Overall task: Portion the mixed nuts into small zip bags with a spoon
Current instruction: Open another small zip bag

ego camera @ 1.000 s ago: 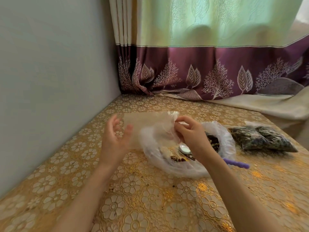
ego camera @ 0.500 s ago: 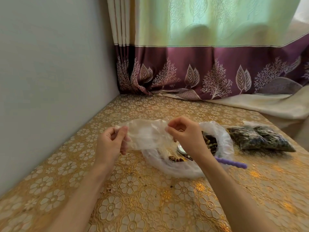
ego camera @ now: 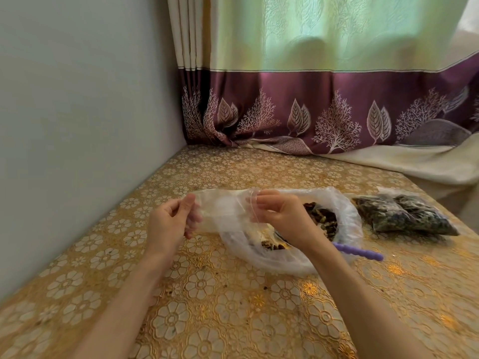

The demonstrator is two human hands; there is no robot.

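A small clear zip bag [ego camera: 223,211] is stretched flat between both hands, a little above the table. My left hand [ego camera: 171,221] pinches its left edge and my right hand [ego camera: 277,213] pinches its right edge. Behind and below it lies a big clear plastic bag [ego camera: 344,211] spread open, with dark mixed nuts [ego camera: 321,220] inside. A spoon with a purple handle [ego camera: 360,252] lies in that bag; my right wrist hides its bowl. Two filled zip bags of nuts [ego camera: 404,216] lie at the right.
The table carries a gold floral cloth [ego camera: 220,307]. A grey wall [ego camera: 77,125] runs along the left side. A purple and green curtain [ego camera: 311,112] hangs at the back, its pale hem resting on the far right corner.
My left hand, open beside the small bag a second ago, now pinches its left edge. Both hands have pulled the bag out flat between them.
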